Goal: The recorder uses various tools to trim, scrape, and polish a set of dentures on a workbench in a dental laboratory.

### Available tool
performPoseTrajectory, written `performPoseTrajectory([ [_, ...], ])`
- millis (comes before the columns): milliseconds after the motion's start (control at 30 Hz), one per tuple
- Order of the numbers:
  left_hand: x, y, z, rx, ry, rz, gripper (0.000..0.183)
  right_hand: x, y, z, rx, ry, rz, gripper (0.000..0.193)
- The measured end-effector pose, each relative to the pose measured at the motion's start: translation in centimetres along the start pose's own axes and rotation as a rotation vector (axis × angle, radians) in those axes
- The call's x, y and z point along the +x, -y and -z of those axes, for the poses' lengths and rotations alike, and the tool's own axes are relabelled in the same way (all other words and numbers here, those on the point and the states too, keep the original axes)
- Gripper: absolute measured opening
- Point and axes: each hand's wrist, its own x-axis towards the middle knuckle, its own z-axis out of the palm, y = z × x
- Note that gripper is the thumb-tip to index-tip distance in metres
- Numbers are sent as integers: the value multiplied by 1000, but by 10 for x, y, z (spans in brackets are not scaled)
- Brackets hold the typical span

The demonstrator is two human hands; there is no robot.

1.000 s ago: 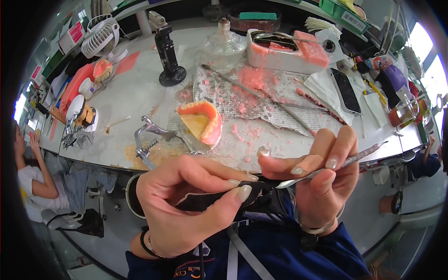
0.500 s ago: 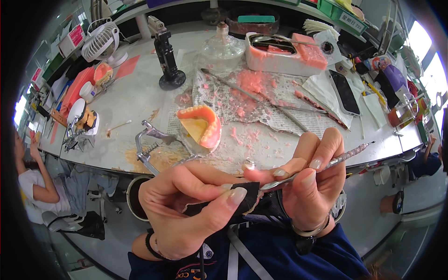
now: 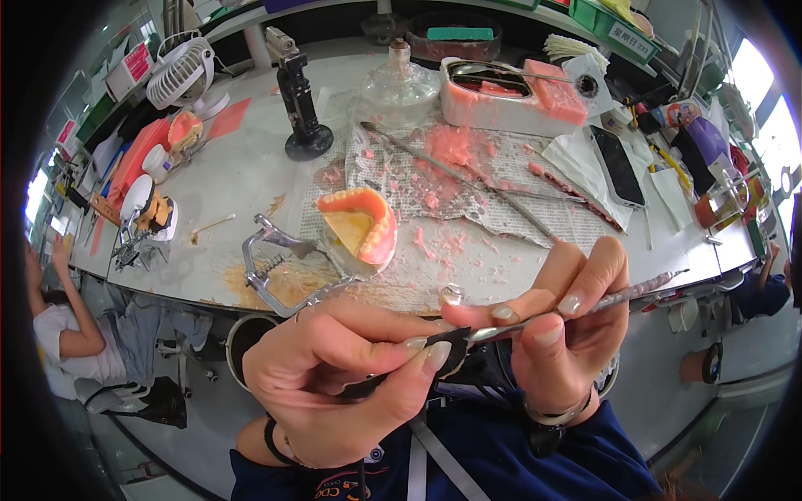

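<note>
Metal hand tool [image 3: 608, 299]: the right hand [image 3: 576, 355] grips its shaft, thumb and fingers closed; the tip points to 8 o'clock, against a black sheet [image 3: 455, 344]. The left hand [image 3: 338, 367] pinches the sheet. A denture model [image 3: 359, 230] sits on the table [image 3: 242, 188] at that hand's 12 o'clock.

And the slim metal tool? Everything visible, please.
The slim, silvery metal tool has a smooth, shiny end and a mottled pinkish-grey shaft tapering to a fine tip. It slants, tip toward the upper right, pinched in the right hand; its shiny end appears to touch the thin black sheet in the left hand.
</note>
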Motion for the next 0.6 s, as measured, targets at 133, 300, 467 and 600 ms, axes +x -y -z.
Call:
performPoseTrajectory([
  [133,0,1,1,-30,42,-49,22,3,2,-2,-71,76,11,28],
  [300,2,1,2,23,55,-77,22,-1,0,-15,-334,-168,17,44],
  [467,3,1,3,87,80,-147,21,-1,1,-13,-52,-95,30,32],
  [600,2,1,3,100,79,-139,21,-1,2,-11,-234,-167,13,45],
])
